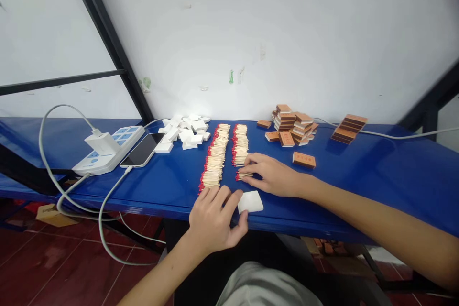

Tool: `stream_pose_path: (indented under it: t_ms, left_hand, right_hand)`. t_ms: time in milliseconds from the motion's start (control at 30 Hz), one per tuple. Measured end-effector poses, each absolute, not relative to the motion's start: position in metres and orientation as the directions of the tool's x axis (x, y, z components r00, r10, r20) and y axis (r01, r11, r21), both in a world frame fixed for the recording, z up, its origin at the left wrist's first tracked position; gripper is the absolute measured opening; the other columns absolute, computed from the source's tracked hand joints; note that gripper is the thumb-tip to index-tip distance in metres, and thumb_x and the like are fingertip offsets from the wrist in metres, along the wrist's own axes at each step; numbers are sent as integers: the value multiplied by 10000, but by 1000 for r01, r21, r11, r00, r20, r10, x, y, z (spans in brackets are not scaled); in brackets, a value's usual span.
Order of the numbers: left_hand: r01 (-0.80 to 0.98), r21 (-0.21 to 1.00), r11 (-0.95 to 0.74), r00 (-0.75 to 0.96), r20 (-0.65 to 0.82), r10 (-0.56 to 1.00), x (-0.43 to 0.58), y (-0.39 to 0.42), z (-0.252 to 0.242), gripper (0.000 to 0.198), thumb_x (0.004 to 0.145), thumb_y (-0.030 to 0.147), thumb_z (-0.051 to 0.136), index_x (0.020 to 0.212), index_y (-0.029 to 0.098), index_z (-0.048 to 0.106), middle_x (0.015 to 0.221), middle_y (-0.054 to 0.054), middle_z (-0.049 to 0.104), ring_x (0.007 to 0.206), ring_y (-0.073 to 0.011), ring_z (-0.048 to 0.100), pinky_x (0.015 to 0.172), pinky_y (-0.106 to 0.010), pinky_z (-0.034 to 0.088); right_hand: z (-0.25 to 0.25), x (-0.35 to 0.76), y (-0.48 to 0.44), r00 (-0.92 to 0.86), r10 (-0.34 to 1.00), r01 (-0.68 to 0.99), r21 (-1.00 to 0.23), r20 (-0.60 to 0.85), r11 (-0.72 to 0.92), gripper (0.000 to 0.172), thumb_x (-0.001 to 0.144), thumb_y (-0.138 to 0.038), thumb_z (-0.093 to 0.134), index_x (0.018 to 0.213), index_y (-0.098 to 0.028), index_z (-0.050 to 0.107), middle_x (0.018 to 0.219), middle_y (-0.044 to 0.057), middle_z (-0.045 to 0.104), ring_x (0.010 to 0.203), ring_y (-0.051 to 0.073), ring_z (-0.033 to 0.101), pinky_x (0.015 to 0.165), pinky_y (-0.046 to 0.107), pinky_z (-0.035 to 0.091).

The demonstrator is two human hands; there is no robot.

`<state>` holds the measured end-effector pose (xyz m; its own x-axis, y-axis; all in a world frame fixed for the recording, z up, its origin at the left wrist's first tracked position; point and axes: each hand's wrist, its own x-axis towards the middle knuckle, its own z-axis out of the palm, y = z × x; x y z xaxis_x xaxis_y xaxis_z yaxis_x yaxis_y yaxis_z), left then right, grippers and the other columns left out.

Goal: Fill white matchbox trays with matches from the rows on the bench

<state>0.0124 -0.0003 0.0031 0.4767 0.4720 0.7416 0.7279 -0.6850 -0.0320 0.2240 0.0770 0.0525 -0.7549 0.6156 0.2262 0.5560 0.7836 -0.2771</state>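
My left hand grips a white inner matchbox tray between thumb and fingers at the blue table's near edge. My right hand pinches a small bunch of red-tipped matches lying flat on the table, just below the right-hand row of matches. A second, longer row of matches lies to the left of it. One brown matchbox sleeve rests just beyond my right wrist.
A heap of white trays sits at the back left, beside a phone and a power strip with cables. Brown sleeves are piled at the back and stacked at the far right. The blue table stands against a white wall.
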Motion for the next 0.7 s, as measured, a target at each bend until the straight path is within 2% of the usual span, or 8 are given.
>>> stream_pose_path:
  t_ms: [133,333,467,700]
  left_hand:
    - [728,-38,-684,478,744,467,13,-1,3,277,852,286,564,1063,138,668,808,-73,612,726,-231,533,657,-367,403]
    - [731,-38,-681,476,743,470,13,0,3,272,854,280,562,1066,145,665,809,-72,618,734,-233,545,662,-366,406]
    - [731,-33,-681,477,739,476,13,0,3,267,855,284,563,1061,150,667,805,-72,616,732,-231,546,661,-361,404]
    - [732,-31,-680,475,739,477,13,-1,3,274,853,282,567,1071,147,666,812,-72,617,736,-232,539,664,-363,401]
  right_hand:
    - [53,225,77,-761,617,565,-264,198,782,280,1012,-289,475,1066,-187,731,980,75,603,905,198,579,813,333,468]
    - [49,224,79,-762,606,569,-209,230,795,311,1019,-310,463,1052,-183,745,963,87,626,891,210,584,795,346,464]
    - [49,226,80,-772,584,546,-207,253,812,262,1002,-280,506,1047,-182,745,1026,94,665,946,222,586,846,367,451]
    - [51,226,80,-775,586,546,-217,236,810,199,979,-222,542,1005,-171,733,955,78,684,890,212,584,814,357,441]
